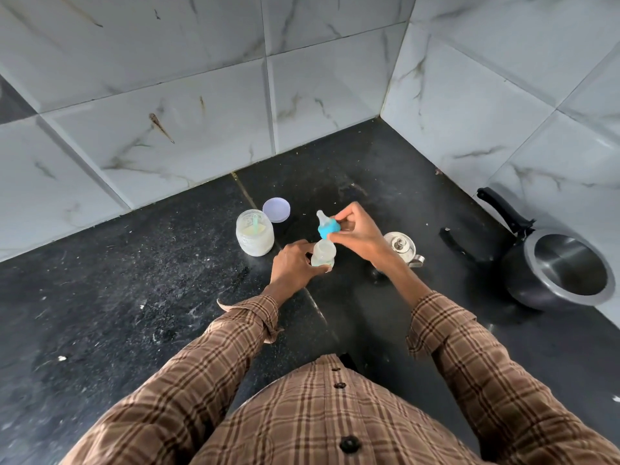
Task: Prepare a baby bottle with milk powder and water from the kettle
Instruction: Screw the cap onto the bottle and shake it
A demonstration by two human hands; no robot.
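Note:
A small clear baby bottle (324,254) stands on the black counter (151,297), and my left hand (295,266) grips its lower part. My right hand (357,231) holds the blue teat cap (327,227) tilted just above the bottle's mouth; the clear teat points up and left. To the left stands an open jar of milk powder (254,234) with a green scoop inside. Its lilac lid (276,210) lies behind it. A small steel kettle (401,246) sits just right of my right wrist, partly hidden by it.
A black pressure cooker (557,273) without a lid sits at the right by the tiled wall, its handle pointing back. A dark loose handle-like piece (453,241) lies beside it. Marble-look tile walls (201,112) close the corner behind.

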